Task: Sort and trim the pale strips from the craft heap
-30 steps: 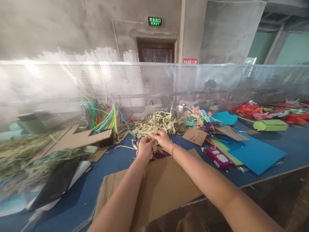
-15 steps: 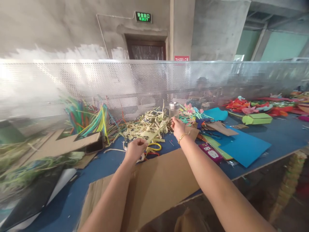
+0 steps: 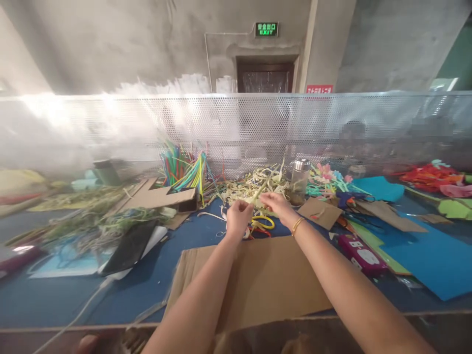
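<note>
My left hand [image 3: 239, 217] is closed in a pinch on the lower end of a pale green strip [image 3: 257, 194] that looks like dried corn husk. Close to it on the right, my right hand [image 3: 279, 206], with a gold bracelet at the wrist, has its fingers bent together at the strip; its fingertips partly blur into it. Just behind both hands lies a heap of similar pale husk strips [image 3: 243, 187]. Yellow-handled scissors [image 3: 266, 222] rest on the blue table below my hands. Under my forearms is a flat cardboard sheet [image 3: 275, 275].
A clear jar with a metal lid [image 3: 300, 178] stands behind my right hand. Colourful pipe cleaners [image 3: 184, 169] are left of the heap. A purple case [image 3: 363, 254] and blue sheets [image 3: 435, 250] lie right; a black phone [image 3: 127, 248] lies left. A perforated screen [image 3: 155, 123] runs behind.
My view has turned left, so the table things appear further right. My hands have come closer together; the strip earlier stretched between them.
</note>
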Demonstrator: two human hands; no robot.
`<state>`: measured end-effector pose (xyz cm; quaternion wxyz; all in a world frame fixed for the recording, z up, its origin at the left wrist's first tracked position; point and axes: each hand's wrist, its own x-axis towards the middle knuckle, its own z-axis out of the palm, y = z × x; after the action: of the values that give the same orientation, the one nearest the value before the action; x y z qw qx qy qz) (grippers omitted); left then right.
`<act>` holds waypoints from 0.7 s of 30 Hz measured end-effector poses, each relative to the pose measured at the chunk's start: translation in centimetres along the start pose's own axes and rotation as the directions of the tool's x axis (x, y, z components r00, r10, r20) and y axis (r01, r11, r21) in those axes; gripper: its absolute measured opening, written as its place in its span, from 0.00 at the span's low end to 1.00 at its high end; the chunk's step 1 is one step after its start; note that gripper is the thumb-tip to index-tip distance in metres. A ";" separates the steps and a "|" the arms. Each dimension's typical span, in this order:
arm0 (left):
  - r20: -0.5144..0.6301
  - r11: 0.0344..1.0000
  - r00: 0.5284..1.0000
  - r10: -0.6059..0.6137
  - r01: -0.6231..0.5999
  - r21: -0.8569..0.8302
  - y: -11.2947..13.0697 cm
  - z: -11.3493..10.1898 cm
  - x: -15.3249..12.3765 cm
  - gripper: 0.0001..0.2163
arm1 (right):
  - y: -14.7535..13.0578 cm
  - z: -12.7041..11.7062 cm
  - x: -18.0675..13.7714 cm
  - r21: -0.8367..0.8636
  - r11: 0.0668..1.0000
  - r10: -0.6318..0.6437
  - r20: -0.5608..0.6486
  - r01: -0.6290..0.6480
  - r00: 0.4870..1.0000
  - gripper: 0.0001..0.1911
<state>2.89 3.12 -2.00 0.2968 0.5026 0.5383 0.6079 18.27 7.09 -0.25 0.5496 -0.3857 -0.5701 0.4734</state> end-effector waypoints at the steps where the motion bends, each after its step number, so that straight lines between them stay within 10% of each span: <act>1: 0.020 1.000 1.000 0.020 -0.020 0.014 -0.1 0.3 -0.2 0.11 | 0.2 0.9 -0.4 0.006 1.000 0.007 0.077 -0.008 0.997 0.17; 13: 0.291 0.977 0.948 -0.129 0.171 -0.124 0.4 -0.2 -0.4 0.15 | 1.1 1.2 -0.3 0.001 1.000 0.010 0.085 -0.010 0.996 0.14; 21: 0.180 0.952 0.968 -0.172 0.211 -0.224 1.1 -0.8 -0.3 0.17 | 0.9 2.4 -1.3 -0.096 0.994 -0.030 0.164 0.046 0.986 0.08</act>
<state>2.48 2.26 -0.94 0.4552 0.4547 0.4816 0.5951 15.99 5.80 -1.34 0.4904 -0.3619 -0.6430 0.4638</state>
